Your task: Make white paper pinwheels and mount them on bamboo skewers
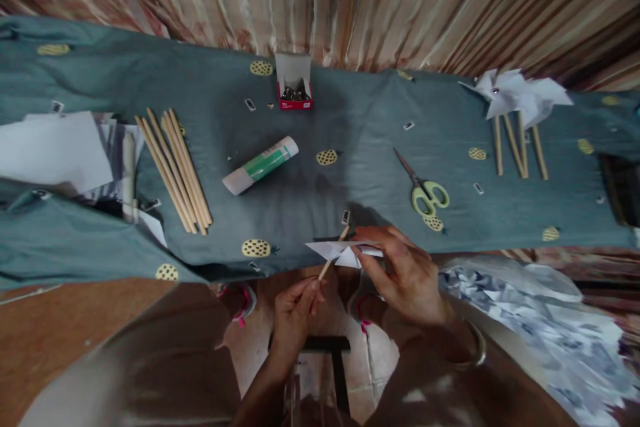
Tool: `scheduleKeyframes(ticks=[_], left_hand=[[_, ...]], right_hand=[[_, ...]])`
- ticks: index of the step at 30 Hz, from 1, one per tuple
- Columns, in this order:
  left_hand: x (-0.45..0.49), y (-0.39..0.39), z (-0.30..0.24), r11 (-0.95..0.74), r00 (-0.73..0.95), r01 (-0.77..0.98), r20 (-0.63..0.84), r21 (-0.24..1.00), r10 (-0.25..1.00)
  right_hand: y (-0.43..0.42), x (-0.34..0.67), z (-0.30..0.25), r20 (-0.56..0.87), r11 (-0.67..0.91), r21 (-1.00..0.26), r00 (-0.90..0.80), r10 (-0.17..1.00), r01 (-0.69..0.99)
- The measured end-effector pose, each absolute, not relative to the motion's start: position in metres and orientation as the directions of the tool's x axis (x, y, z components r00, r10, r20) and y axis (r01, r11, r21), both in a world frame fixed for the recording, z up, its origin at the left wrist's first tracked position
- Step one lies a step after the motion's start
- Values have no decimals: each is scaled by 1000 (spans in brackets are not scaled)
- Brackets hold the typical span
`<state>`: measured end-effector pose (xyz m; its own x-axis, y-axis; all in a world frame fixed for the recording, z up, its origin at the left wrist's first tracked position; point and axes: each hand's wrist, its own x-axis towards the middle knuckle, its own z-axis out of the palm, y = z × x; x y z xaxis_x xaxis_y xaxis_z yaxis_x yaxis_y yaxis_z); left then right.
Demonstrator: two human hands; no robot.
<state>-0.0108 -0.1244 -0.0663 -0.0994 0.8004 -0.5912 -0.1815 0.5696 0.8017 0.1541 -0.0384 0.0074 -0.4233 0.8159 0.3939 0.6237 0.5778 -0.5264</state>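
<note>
My left hand (pixel 299 307) is closed around the lower end of a thin wooden stick (pixel 327 268), which slants up to the right. Folded white paper, a pinwheel (pixel 345 252), sits across the stick near its upper end. The fingers of my right hand (pixel 400 273) pinch the pinwheel's right side. Both hands are just off the near edge of the table. Beyond them lie a green and white glue stick (pixel 260 165) and scissors with light green handles (pixel 423 190). Whether a pin joins paper and stick is too small to tell.
A small open box (pixel 295 95) of metal pins stands at the back of the cloth-covered table (pixel 360 167). Several wooden sticks (pixel 175 170) and white paper sheets (pixel 55 150) lie left. Assembled pinwheels (pixel 520 100) lie right. A plastic bag of paper pieces (pixel 530 320) sits below right.
</note>
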Motion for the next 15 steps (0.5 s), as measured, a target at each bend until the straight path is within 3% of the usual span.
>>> scheduleKeyframes(ticks=[9,15], left_hand=[[-8,-120,-70,575,-134,-206,-605,792,785],[-9,-121,-72,572,-128,-218,-604,791,787]], right_hand=[[-35,153,9,447,663,-440,-493,747,606],[-35,153,11,441,671,-452,-507,741,588]])
